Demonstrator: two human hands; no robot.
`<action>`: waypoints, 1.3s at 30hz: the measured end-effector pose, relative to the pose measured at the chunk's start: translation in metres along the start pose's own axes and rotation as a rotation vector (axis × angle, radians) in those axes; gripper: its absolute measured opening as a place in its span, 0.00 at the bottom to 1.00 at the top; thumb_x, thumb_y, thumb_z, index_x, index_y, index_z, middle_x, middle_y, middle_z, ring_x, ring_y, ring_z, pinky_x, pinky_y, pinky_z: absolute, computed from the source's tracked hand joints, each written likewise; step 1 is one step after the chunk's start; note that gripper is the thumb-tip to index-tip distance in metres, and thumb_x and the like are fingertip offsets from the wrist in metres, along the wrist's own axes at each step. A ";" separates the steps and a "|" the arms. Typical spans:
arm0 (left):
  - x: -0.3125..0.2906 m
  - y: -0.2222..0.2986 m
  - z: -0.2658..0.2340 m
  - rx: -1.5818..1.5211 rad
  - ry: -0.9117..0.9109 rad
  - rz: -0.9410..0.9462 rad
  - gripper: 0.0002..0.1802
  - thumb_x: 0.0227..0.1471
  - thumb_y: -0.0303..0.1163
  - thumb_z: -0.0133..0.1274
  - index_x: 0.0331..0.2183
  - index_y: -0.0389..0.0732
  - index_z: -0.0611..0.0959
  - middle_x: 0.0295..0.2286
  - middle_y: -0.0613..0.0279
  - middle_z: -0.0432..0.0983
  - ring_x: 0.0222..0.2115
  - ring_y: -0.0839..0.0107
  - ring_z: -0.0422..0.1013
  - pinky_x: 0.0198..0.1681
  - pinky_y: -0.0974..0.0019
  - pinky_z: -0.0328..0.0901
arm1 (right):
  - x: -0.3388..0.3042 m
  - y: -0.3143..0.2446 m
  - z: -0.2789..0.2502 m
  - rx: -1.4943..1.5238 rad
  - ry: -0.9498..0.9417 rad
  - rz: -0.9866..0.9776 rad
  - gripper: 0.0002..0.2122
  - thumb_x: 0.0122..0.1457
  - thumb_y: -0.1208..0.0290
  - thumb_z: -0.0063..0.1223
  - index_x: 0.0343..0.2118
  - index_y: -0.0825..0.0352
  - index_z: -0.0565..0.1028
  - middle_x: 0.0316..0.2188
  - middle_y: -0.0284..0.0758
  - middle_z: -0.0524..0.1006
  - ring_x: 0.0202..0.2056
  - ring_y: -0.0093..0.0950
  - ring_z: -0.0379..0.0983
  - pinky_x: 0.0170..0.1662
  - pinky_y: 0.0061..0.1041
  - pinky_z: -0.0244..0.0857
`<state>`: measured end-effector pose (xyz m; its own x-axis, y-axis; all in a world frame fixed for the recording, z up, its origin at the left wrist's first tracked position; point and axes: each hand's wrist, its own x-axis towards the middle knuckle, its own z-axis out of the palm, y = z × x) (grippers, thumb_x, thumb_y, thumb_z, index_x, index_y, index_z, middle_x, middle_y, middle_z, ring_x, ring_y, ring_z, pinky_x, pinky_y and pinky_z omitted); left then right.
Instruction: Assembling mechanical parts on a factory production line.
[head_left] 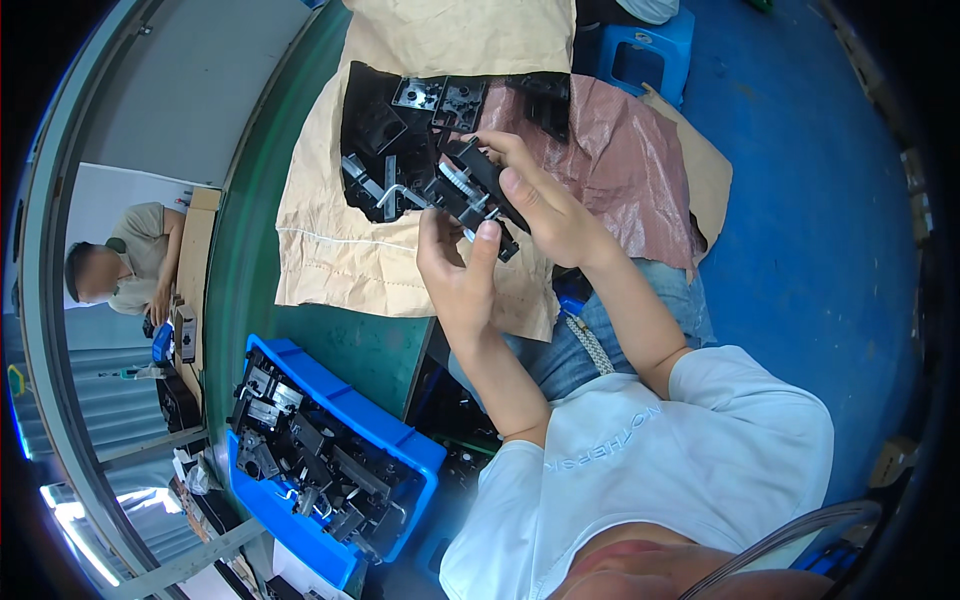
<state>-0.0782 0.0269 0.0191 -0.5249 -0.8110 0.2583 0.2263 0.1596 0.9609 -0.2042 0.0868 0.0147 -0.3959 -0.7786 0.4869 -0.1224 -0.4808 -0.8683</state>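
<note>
Between my two hands is a black plastic mechanism (pixel 466 196) with a white toothed wheel and metal bits on it. My left hand (pixel 457 262) grips its lower end with thumb and fingers. Around its upper right side my right hand (pixel 548 205) is closed, the thumb lying along the black body. Just beyond, a torn-open brown paper sack (pixel 345 255) shows a heap of black plastic parts (pixel 380 130) in its opening. A bent metal rod (pixel 400 192) sticks out among them, close to the piece I hold.
A blue plastic bin (pixel 345 400) full of similar black and metal parts stands at the lower left, beside the green table (pixel 340 335). Reddish woven sheeting (pixel 640 150) hangs right of the sack. A blue stool (pixel 650 55) stands far right. Behind a frame at left sits another person (pixel 145 250).
</note>
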 end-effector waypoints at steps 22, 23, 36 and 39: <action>-0.006 0.006 0.000 0.261 0.044 0.076 0.27 0.49 0.39 0.64 0.42 0.32 0.72 0.34 0.57 0.72 0.37 0.69 0.67 0.45 0.64 0.63 | -0.001 0.002 0.005 0.032 -0.031 0.058 0.22 0.72 0.59 0.32 0.63 0.67 0.57 0.55 0.44 0.68 0.58 0.33 0.62 0.61 0.31 0.53; -0.007 0.006 0.001 0.300 0.057 0.094 0.27 0.49 0.40 0.63 0.42 0.31 0.72 0.33 0.55 0.72 0.37 0.68 0.67 0.46 0.64 0.63 | -0.001 0.003 0.005 0.018 -0.039 0.060 0.22 0.72 0.60 0.32 0.63 0.67 0.57 0.55 0.43 0.68 0.58 0.33 0.62 0.62 0.31 0.53; 0.000 0.003 -0.008 0.260 -0.110 0.152 0.19 0.55 0.26 0.51 0.49 0.31 0.75 0.38 0.58 0.76 0.38 0.74 0.71 0.44 0.68 0.67 | 0.004 0.007 0.008 0.000 0.086 0.045 0.27 0.66 0.65 0.42 0.65 0.69 0.52 0.65 0.43 0.56 0.67 0.42 0.51 0.67 0.35 0.44; 0.004 -0.003 0.002 0.392 0.074 0.262 0.31 0.40 0.30 0.65 0.46 0.30 0.73 0.36 0.51 0.76 0.36 0.60 0.74 0.43 0.61 0.68 | 0.008 0.006 0.004 0.394 -0.114 0.014 0.36 0.65 0.49 0.39 0.68 0.67 0.44 0.66 0.52 0.51 0.66 0.43 0.52 0.67 0.39 0.47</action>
<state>-0.0829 0.0244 0.0179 -0.4282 -0.7509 0.5028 0.0088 0.5529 0.8332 -0.2039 0.0762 0.0135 -0.2894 -0.8149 0.5021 0.2485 -0.5706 -0.7827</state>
